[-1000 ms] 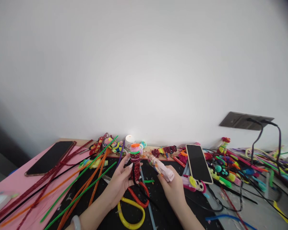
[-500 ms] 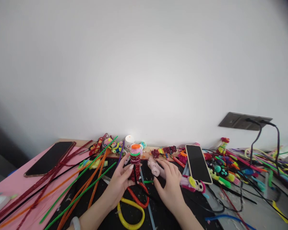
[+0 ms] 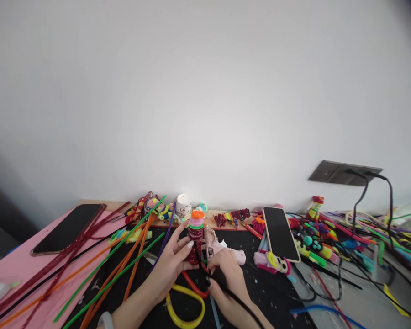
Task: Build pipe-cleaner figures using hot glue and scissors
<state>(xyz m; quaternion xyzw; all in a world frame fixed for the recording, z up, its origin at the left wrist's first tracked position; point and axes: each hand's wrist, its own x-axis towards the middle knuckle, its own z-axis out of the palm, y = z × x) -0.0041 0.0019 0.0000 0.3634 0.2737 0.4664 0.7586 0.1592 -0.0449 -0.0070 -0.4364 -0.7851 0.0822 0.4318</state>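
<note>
My left hand [image 3: 173,262] is closed around an upright pipe-cleaner figure [image 3: 196,240], dark red tinsel below with pink, green and orange bands on top. A black pipe cleaner [image 3: 241,302] runs down from its front. My right hand [image 3: 226,274] pinches this strand just right of the figure, its fingertips partly hidden. Behind that hand lies a pale pink glue gun [image 3: 222,246], its nozzle toward the wall. Scissors with yellow [image 3: 186,323] and red handles lie below the figure on the black mat [image 3: 260,292].
Loose pipe cleaners [image 3: 113,260] cross the pink surface at left, near a dark phone [image 3: 68,228]. A white paper cup [image 3: 184,205] stands by the wall. Another phone [image 3: 281,233], small figures and tangled pipe cleaners [image 3: 332,237] lie at right, below a socket [image 3: 344,172] with cords.
My right hand has left the glue gun and moved left and down to the black pipe cleaner, pinching it. The left hand still holds the figure, now slightly further right.
</note>
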